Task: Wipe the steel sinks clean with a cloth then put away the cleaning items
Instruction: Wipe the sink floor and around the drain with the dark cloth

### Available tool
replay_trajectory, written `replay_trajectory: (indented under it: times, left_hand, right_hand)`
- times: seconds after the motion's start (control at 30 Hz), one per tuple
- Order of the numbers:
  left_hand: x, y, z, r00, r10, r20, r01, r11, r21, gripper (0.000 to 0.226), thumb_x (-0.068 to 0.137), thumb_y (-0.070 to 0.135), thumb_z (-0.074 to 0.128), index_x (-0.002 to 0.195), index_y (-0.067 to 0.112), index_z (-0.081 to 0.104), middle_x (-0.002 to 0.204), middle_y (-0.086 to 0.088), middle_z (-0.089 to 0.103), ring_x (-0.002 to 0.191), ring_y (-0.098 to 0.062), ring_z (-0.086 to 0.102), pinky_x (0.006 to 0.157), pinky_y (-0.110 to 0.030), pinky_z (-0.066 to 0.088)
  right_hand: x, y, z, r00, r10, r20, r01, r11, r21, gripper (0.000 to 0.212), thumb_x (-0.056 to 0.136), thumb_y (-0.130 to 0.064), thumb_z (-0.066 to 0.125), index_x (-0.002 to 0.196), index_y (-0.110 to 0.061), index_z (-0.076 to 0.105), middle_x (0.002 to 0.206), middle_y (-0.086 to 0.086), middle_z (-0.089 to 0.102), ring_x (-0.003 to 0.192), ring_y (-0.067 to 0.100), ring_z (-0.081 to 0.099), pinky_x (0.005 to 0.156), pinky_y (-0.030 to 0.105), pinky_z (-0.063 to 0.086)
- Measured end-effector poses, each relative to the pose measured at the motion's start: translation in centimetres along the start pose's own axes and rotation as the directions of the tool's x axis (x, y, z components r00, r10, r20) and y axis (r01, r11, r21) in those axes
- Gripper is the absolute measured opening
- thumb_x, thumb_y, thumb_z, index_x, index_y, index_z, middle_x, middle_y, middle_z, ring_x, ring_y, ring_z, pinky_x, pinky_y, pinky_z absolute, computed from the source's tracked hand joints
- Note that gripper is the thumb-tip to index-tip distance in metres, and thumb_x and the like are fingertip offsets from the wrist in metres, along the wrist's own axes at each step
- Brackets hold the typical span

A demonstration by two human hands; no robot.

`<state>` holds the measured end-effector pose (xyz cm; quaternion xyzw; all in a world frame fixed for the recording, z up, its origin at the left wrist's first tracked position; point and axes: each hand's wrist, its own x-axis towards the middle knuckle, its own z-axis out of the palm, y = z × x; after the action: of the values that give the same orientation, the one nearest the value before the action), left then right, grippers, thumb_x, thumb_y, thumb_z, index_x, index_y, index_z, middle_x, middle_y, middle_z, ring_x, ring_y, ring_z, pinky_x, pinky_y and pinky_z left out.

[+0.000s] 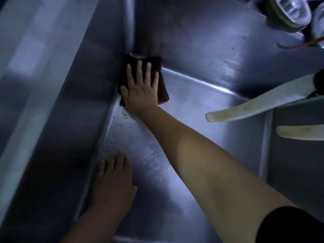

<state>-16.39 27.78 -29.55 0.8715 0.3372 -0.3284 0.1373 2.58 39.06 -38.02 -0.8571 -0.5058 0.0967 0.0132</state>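
left hand [112,179] planted flat on the sink floor near the left wall, fingers straight, grip released and holding nothing; likely there as a brace while leaning in deep. just beyond its fingertips, yellowish food scraps [122,118] scattered along the seam of floor and left wall, not yet wiped away. further in, dark brown cloth [162,92] pushed into the far left corner of the steel sink [201,155], where floor, left wall and back wall meet; folded thick, probably to give a firm pad under the palm. right hand [140,85] spread flat on top of it, fingers straight and splayed, pressing rather than clutching, so grip released too; arm stretched long across the basin to reach that corner. dark specks [225,74] on the back wall to the right, apart from the cloth. two pale ribbed hoses [245,111] poking in from the right, open ends hanging over the basin, presumably to drain there. metal strainer [291,9] on the rim at top right. wiping judged partway done.
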Motion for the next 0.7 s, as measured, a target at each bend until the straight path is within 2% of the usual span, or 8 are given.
replay_trajectory:
  times: [0.07,0.17,0.3,0.43,0.5,0.57,0.63,0.7]
  left_hand:
    - [0.1,-0.1,0.2,1.000,0.009,0.000,-0.009,1.000,0.002,0.087,0.090,0.051,0.041,0.149,0.007,-0.004,0.158,-0.011,-0.004,0.145,-0.025,0.003,0.117,-0.043,0.002]
    - [0.2,-0.2,0.2,1.000,0.006,0.004,-0.006,1.000,-0.008,0.085,0.090,0.051,0.042,0.150,0.009,-0.002,0.159,-0.011,-0.004,0.145,-0.025,0.001,0.116,-0.043,0.001]
    - [0.1,0.0,0.3,1.000,0.007,0.009,-0.007,1.000,-0.009,0.087,0.090,0.053,0.043,0.149,0.008,-0.002,0.158,-0.012,-0.006,0.146,-0.025,0.000,0.117,-0.042,0.001]
    - [0.1,0.1,0.3,1.000,0.005,0.023,-0.004,1.000,-0.015,0.088,0.090,0.053,0.043,0.149,0.008,-0.005,0.158,-0.013,-0.011,0.146,-0.025,-0.003,0.117,-0.041,0.001]
    - [0.2,0.2,0.4,1.000,0.002,0.028,-0.002,1.000,-0.024,0.089,0.090,0.053,0.042,0.149,0.008,-0.005,0.158,-0.013,-0.012,0.146,-0.026,-0.004,0.117,-0.041,0.001]
    - [0.2,0.2,0.4,0.999,-0.006,0.035,0.007,0.999,-0.037,0.089,0.089,0.053,0.043,0.149,0.007,-0.005,0.157,-0.014,-0.013,0.146,-0.026,-0.005,0.117,-0.041,0.001]
    - [0.2,0.3,0.5,0.999,-0.007,0.039,0.009,0.999,-0.048,0.089,0.089,0.052,0.043,0.149,0.007,-0.005,0.157,-0.015,-0.014,0.146,-0.027,-0.005,0.117,-0.041,0.001]
    - [0.2,0.3,0.5,0.999,-0.004,0.038,0.006,0.999,-0.052,0.090,0.089,0.052,0.043,0.149,0.006,-0.006,0.157,-0.016,-0.015,0.146,-0.028,-0.005,0.117,-0.041,0.002]
  right_hand:
    - [0.0,1.3,-0.4,0.986,-0.168,0.004,0.167,0.983,-0.071,0.063,0.096,-0.045,0.024,0.151,-0.018,0.011,0.159,0.010,0.005,0.145,0.030,-0.003,0.116,0.050,-0.002]
    - [0.8,5.6,-1.9,0.925,-0.378,0.040,0.378,0.906,-0.190,0.058,0.097,-0.041,0.025,0.151,-0.022,0.013,0.159,0.004,0.011,0.146,0.023,0.004,0.117,0.041,0.002]
    - [0.5,12.6,-4.0,0.891,-0.452,0.049,0.440,0.831,-0.340,0.054,0.099,-0.035,0.023,0.150,-0.019,0.019,0.157,0.003,0.019,0.145,0.019,0.014,0.118,0.034,0.003]
    - [-3.0,18.5,-4.5,0.938,-0.339,-0.077,0.263,0.836,-0.481,0.054,0.097,-0.032,0.032,0.149,-0.019,0.025,0.155,-0.003,0.026,0.143,0.015,0.022,0.118,0.038,0.011]
    - [-4.7,20.8,-4.7,0.957,-0.255,-0.139,0.158,0.859,-0.487,0.057,0.093,-0.032,0.042,0.148,-0.022,0.028,0.153,-0.006,0.029,0.141,0.015,0.028,0.116,0.043,0.015]
    - [-6.1,22.2,-5.0,0.973,-0.189,-0.135,0.105,0.876,-0.470,0.058,0.092,-0.030,0.047,0.147,-0.018,0.031,0.152,-0.004,0.032,0.139,0.019,0.031,0.116,0.047,0.012]
    - [-7.5,23.4,-5.3,0.988,-0.112,-0.105,0.054,0.893,-0.447,0.057,0.095,-0.033,0.038,0.147,-0.013,0.029,0.154,0.001,0.028,0.141,0.026,0.026,0.116,0.044,0.000]
    - [-9.3,24.4,-5.6,0.995,0.073,-0.072,-0.096,0.900,-0.426,0.060,0.095,-0.038,0.018,0.149,-0.012,0.018,0.157,0.003,0.017,0.145,0.028,0.013,0.115,0.042,-0.008]
